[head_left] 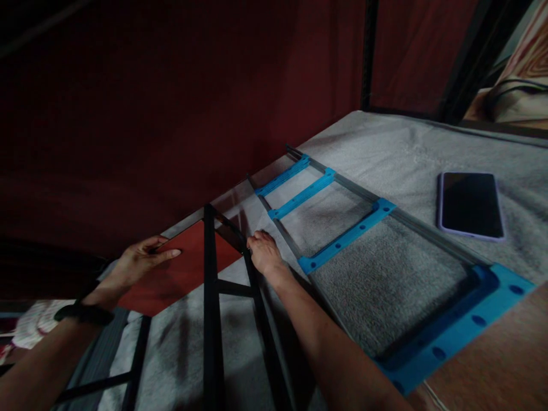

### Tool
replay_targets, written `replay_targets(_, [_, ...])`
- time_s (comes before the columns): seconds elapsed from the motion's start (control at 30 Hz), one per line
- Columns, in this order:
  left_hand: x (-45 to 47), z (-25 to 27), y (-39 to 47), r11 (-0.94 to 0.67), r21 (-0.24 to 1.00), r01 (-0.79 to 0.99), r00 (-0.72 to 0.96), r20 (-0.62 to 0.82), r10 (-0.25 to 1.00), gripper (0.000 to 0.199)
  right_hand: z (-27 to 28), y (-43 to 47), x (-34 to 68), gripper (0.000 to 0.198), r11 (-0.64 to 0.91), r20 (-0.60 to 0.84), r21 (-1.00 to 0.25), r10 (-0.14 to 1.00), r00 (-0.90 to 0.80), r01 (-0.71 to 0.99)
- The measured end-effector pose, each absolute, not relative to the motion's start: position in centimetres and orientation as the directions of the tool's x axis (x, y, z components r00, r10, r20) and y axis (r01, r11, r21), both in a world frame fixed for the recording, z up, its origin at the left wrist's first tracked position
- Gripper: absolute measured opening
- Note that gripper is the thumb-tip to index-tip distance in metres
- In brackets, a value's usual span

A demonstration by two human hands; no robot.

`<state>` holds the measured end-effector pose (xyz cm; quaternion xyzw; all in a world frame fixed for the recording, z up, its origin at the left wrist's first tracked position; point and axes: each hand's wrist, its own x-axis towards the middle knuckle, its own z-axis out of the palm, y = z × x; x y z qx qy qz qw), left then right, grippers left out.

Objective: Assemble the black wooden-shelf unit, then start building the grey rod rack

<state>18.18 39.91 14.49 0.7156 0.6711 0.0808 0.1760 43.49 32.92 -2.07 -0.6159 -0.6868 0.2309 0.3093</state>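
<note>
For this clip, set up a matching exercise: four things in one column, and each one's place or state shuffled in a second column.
Things:
1. phone
2. left hand
3. right hand
4. blue crosspieces

Places or states:
A. joins the grey rails of the frame
B. screen up on the grey blanket
C. rests on the red panel's edge
D. grips a black metal bar

Pairs: 1-B, 2-C, 3-D, 4-A

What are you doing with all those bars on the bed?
A person is handling a black metal frame on a grey blanket. The left hand rests flat on a dark red panel beside it; the right hand grips a frame bar. A frame with blue crosspieces and a phone lie alongside.
</note>
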Motion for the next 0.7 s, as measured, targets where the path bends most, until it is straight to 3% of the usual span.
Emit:
replay_targets(0.23, [17.7, 14.5, 39.4, -0.036, 0.502, 0.864, 0.095, -0.092, 0.991, 0.051, -2.0, 33.0, 43.4, 0.036, 0.131, 0.141, -0.692, 0.989, -0.046, 0.710])
replay_targets(0.5, [17.5, 14.3, 38.8, -0.077, 0.495, 0.866, 0.091, -0.005, 0.996, 0.044, -1.6, 32.8, 43.3, 0.034, 0.126, 0.144, -0.683, 0.989, -0.037, 0.720])
replay_targets(0.7, [17.7, 14.4, 38.7, -0.077, 0.522, 0.849, 0.125, -0.058, 0.990, 0.044, -0.8, 32.7, 42.9, 0.036, 0.096, 0.103, -0.630, 0.994, -0.039, 0.771])
